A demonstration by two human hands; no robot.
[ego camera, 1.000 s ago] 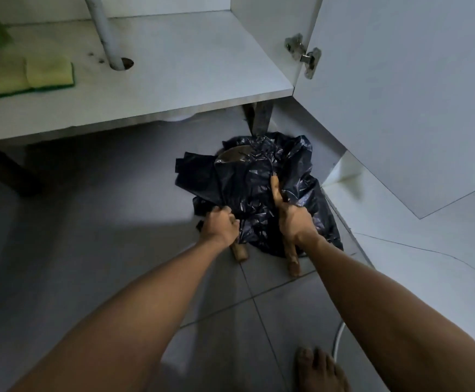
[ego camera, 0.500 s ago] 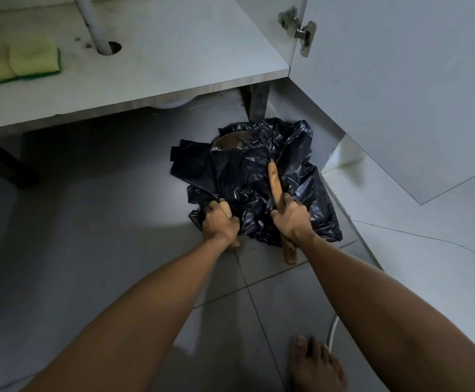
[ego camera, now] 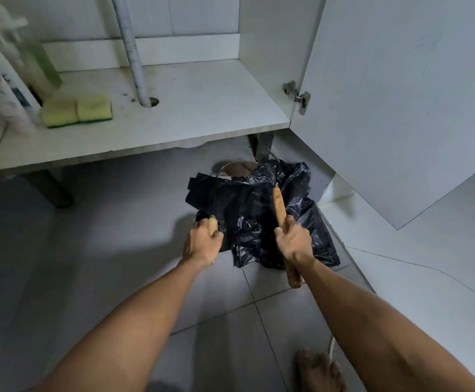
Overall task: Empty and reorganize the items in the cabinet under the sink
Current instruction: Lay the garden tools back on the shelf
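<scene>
A crumpled black plastic bag (ego camera: pixel 261 219) lies on the grey floor tiles in front of the open under-sink cabinet. My left hand (ego camera: pixel 202 243) is closed around a short wooden handle (ego camera: pixel 212 222) whose thin dark metal end runs up over the bag. My right hand (ego camera: pixel 294 240) grips a longer wooden handle (ego camera: pixel 279 206) that slants up to a metal utensil head (ego camera: pixel 235 168) near the bag's far edge. Both tools are raised just above the bag.
The white cabinet floor (ego camera: pixel 202 108) carries two yellow-green sponges (ego camera: pixel 76 110), a drain pipe (ego camera: pixel 134 52) and blurred bottles (ego camera: pixel 1 94) at the left. The open cabinet door (ego camera: pixel 400 94) stands at the right. My bare foot (ego camera: pixel 319 372) is at the bottom.
Both hands have lifted the wooden-handled tools up off the bag and drawn them slightly apart. The camera has tilted up, showing more of the cabinet interior.
</scene>
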